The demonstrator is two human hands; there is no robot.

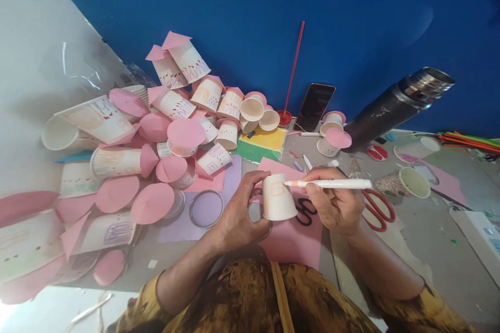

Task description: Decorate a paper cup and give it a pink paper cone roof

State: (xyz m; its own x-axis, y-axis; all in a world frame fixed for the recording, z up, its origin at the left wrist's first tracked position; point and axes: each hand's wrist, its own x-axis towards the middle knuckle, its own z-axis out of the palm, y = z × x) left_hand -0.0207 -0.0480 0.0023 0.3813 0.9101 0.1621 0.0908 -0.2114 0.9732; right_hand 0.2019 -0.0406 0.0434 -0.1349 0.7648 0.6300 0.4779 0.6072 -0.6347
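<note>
Blue wall (250,15) backs the grey desk (417,229); left grip (241,209) holds a white cup (280,204), right grip (339,205) a marker (344,183).

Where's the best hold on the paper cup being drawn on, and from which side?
The paper cup is probably best held by the left of its tapered wall, coming from the left, as the left hand does. The pale orange outline is on the face in view and the marker in the right hand comes from the right, so those sides should stay free.
</note>
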